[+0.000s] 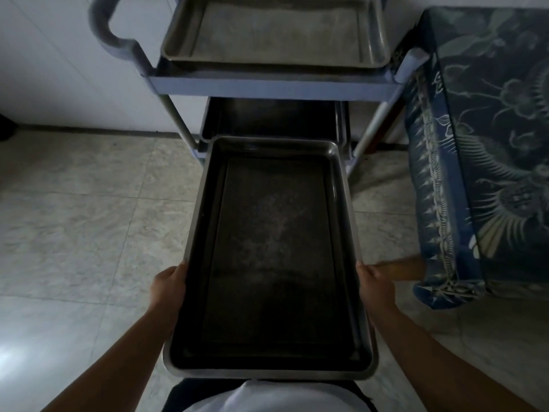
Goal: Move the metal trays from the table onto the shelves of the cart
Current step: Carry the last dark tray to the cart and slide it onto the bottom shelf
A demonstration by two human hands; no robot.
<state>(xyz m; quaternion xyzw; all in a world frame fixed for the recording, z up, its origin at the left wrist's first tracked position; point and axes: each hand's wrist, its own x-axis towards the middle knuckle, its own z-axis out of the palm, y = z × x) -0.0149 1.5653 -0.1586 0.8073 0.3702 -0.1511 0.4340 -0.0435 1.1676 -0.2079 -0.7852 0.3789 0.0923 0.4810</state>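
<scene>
I hold a large, dark, empty metal tray (pixel 271 254) lengthwise in front of me. My left hand (pixel 166 288) grips its left long rim and my right hand (pixel 375 285) grips its right long rim. The tray's far end reaches the lower shelf of the grey-blue cart (pixel 267 86), where another dark tray (pixel 271 118) lies. A lighter metal tray (pixel 274 29) rests on the cart's top shelf.
A table covered with a blue patterned cloth (pixel 487 138) stands to the right, close to the cart. Pale tiled floor (pixel 89 218) lies on the left, with a white wall behind. The cart's curved handle (pixel 104 28) sticks out at the upper left.
</scene>
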